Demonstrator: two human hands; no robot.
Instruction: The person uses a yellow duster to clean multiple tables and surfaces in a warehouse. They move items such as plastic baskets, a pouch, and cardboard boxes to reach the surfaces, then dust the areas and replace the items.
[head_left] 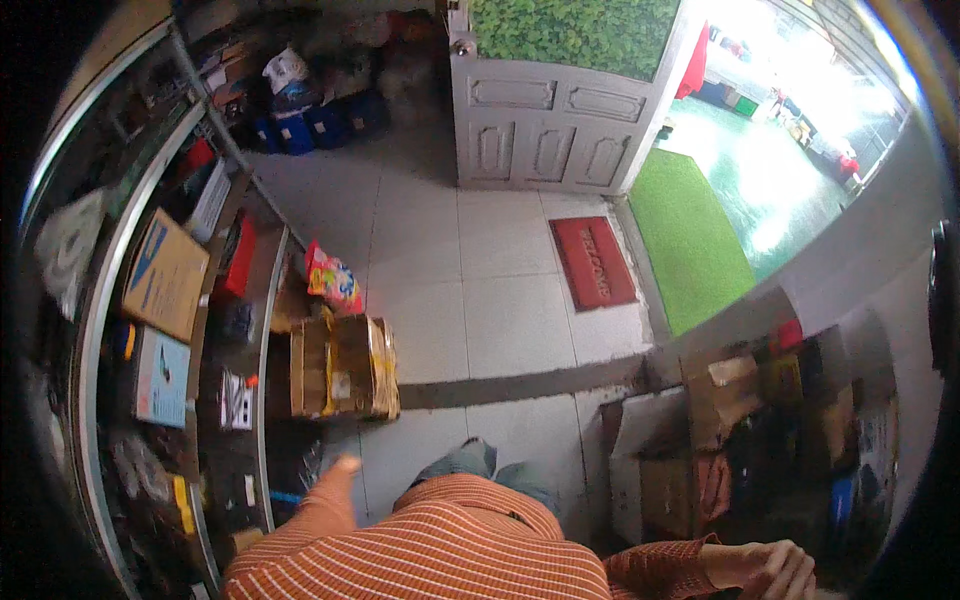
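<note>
My left hand (347,464) hangs low beside the metal shelf rack (268,420), just below an open cardboard box (343,368) on the floor. Little of that hand shows and its fingers cannot be made out. At the lower right edge, my right hand (780,572) has its fingers curled in; whatever they hold, if anything, is hidden. It is nearest to the stacked cardboard boxes (665,498) on the right. Both arms wear orange striped sleeves.
Shelves on the left carry a brown carton (168,275) and a white box (163,378). A colourful plastic bag (333,278) stands behind the floor box. Ahead are a white panelled door (540,130), a red doormat (594,264) and a green mat (690,235) in the doorway.
</note>
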